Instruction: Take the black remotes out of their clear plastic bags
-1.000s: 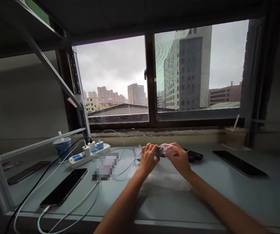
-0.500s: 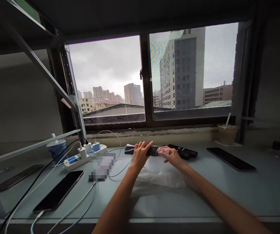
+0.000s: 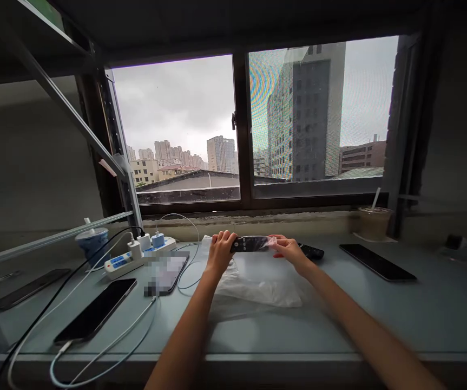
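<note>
A black remote control [image 3: 251,244] is held level above the desk between my two hands. My left hand [image 3: 218,252] is closed around its left end. At the other end, my right hand [image 3: 291,251] pinches a bit of clear plastic wrap [image 3: 272,242] that covers that end. How far the wrap reaches along the remote is hard to make out. Below my hands lies a crumpled clear plastic bag [image 3: 261,292]. Behind my right hand, partly hidden, another black remote control [image 3: 313,252] rests on the desk.
On the left are a white power strip [image 3: 115,265] with plugs, a phone [image 3: 99,309] on a cable, a blurred-out phone [image 3: 174,273] and a blue cup [image 3: 92,246]. To the right lie a dark tablet-like slab [image 3: 375,261] and a drink cup [image 3: 373,223].
The held remote has shifted slightly, now showing more of its buttoned face. My left hand has moved left to its end, while my right hand still pinches the plastic at the right.
</note>
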Motion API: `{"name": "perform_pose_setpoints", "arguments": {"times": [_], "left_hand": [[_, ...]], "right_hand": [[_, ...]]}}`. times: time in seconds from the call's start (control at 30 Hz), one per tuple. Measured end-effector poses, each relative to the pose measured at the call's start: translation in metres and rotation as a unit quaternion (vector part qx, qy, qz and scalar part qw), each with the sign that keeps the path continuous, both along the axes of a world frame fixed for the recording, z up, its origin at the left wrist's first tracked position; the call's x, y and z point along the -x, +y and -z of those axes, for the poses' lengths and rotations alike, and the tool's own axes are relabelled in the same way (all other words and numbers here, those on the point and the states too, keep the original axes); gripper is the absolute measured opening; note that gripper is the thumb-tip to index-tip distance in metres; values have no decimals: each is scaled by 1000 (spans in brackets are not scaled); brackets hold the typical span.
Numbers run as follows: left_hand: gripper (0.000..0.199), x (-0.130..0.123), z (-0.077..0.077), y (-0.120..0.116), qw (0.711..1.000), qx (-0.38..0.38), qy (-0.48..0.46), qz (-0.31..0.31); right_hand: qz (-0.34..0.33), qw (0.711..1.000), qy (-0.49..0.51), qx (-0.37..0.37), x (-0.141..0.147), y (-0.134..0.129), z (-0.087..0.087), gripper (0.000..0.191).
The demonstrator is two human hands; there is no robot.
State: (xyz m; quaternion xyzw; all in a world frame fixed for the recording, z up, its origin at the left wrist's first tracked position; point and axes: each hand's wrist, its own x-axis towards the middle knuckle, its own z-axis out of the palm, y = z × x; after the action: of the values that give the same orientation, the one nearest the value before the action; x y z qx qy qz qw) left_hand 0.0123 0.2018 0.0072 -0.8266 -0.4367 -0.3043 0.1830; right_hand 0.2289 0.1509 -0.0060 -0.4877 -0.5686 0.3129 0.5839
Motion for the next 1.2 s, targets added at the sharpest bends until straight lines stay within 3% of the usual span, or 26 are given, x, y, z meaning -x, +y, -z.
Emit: {"name": "perform_pose_setpoints", "arguments": {"times": [0.2, 0.37, 0.53, 0.63, 0.73, 0.83, 0.97, 1.07, 1.13, 1.2], "left_hand": [[13, 6, 7, 6, 995, 41, -77, -52], [14, -4, 6, 0, 991, 59, -112, -32], [28, -5, -2, -5, 971, 75, -209, -84], [31, -4, -6, -7, 957, 93, -253, -108], [30, -7, -8, -11, 949, 116, -276, -100], [32, -11, -8, -14, 950, 123, -274, -85], [34, -14, -5, -13, 955, 127, -258, -78], [33, -14, -4, -13, 958, 125, -246, -82], [32, -14, -4, -15, 958, 124, -243, -93], [31, -14, -5, -16, 955, 123, -246, -106]], "right_hand": [[146, 972, 180, 39, -23, 13, 6, 31], [204, 955, 212, 49, -25, 23, 12, 28], [283, 933, 218, 33, -32, 21, 14, 40], [290, 942, 171, -10, -32, 18, 15, 43], [253, 955, 149, -43, -24, 19, 16, 39], [239, 962, 128, -14, -17, 21, 17, 36], [239, 971, 24, 23, -17, 19, 21, 44], [217, 975, -42, 20, -20, 14, 25, 40], [237, 960, -145, 9, -21, 12, 26, 37], [278, 922, -269, 11, -19, 10, 27, 35]]}}
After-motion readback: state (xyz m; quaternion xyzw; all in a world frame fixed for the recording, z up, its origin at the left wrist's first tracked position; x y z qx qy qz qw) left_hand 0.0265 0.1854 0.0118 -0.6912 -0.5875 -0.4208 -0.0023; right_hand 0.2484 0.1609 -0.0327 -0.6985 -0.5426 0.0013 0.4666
